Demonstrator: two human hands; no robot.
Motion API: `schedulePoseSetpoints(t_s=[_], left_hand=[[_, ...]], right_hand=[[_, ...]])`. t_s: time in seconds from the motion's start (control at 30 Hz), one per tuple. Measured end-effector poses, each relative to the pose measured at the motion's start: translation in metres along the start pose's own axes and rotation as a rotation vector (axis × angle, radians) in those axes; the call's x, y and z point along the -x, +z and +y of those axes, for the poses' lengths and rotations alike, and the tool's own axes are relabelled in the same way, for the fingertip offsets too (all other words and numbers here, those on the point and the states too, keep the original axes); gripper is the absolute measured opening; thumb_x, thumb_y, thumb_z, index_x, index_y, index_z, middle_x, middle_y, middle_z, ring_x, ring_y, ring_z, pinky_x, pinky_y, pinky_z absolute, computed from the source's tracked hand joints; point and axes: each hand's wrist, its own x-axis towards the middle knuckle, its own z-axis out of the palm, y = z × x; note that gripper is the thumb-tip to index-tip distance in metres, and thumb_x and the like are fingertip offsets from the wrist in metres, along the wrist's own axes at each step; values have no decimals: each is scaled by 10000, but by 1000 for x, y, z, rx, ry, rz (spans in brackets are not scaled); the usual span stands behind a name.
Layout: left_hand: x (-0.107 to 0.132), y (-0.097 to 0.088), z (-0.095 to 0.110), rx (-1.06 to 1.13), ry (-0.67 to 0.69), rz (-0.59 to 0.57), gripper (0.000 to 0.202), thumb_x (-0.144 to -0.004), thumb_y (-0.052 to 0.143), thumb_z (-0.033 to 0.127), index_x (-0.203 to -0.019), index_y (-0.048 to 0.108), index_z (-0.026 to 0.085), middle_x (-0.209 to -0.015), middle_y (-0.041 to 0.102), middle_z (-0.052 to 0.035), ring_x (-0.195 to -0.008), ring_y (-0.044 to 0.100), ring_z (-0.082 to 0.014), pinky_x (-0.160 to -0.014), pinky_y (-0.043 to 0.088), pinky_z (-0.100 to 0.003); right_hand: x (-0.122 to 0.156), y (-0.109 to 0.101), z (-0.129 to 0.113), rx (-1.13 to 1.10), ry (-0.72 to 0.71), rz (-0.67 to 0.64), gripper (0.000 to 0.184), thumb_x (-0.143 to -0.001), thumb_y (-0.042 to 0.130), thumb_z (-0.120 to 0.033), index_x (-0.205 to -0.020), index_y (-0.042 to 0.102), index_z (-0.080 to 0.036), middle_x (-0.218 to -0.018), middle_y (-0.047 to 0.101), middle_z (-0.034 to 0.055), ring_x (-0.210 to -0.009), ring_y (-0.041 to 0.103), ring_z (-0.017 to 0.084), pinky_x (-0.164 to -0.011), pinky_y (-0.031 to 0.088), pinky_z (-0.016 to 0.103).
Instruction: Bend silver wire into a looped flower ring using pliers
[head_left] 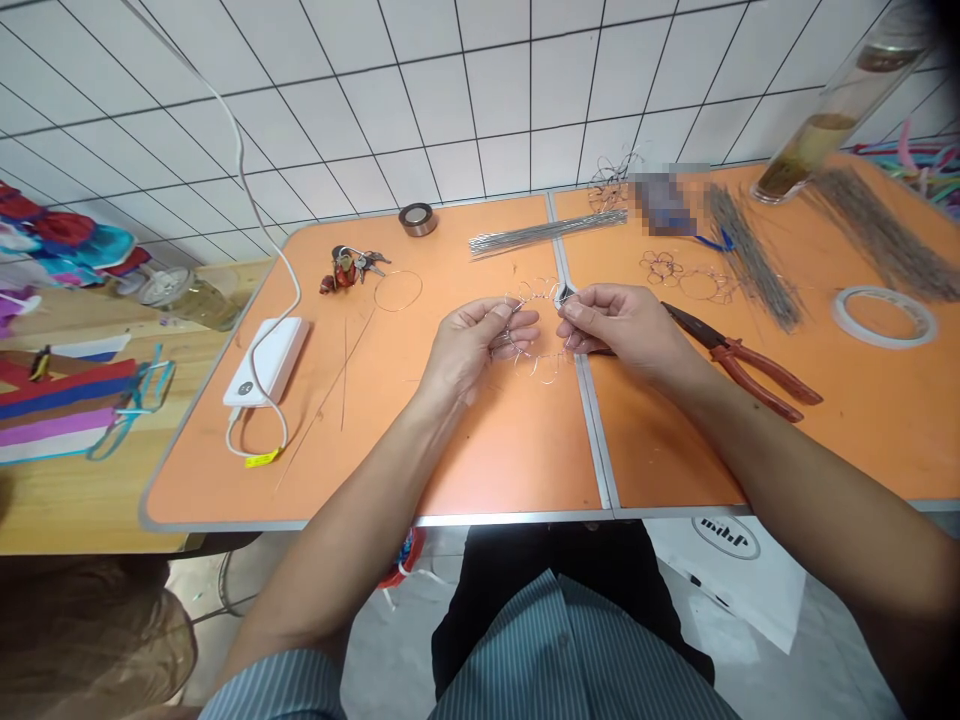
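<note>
My left hand (466, 348) is closed on the left side of a thin wire ring (545, 367) bent into several petal-like loops. The ring is held just above the orange table, near the metal seam. On its right side, my right hand (621, 325) pinches the same looped wire ring between thumb and fingers. Parts of the wire are hidden behind both hands. Pliers with red-brown handles (757, 370) lie on the table beside my right forearm.
Bundles of straight wire (551, 232) and bent wire flowers (661, 267) lie at the back. A roll of dark tape (418, 219), keys (364, 263) and a white power bank (268, 362) are to the left. A white tape roll (841, 318) and a tall bottle (814, 140) stand right.
</note>
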Motion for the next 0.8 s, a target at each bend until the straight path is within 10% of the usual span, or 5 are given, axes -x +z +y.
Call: schedulePoseSetpoints(t_s=[0.27, 0.43, 0.8], left_hand=[[-5, -7, -1, -67, -4, -81, 139, -978, 833, 247, -1048, 799, 131, -1010, 867, -131, -825, 838, -194, -729, 640, -258], [-25, -25, 16, 178, 64, 159, 162, -1065, 581, 79, -1015, 716, 155, -963, 852, -86, -830, 838, -172, -739, 653, -253], [-40, -70, 51, 483, 138, 380, 371, -915, 562, -96, -1137, 580, 200, -1386, 805, -115, -1341, 768, -200, -1075, 640, -337]], right_hand=[[-4, -2, 1, -3, 8, 72, 423, -863, 944, -583, -911, 774, -198, -901, 818, 59, -711, 715, 114, -663, 619, 205], [-6, -3, 1, 52, -7, 180, 252, -1006, 811, -389, -1199, 770, -233, -1110, 820, 67, -910, 787, 146, -724, 647, 211], [-20, -1, 22, 267, -189, 99, 148, -949, 755, -293, -1051, 794, -193, -928, 800, 61, -754, 760, 175, -707, 620, 291]])
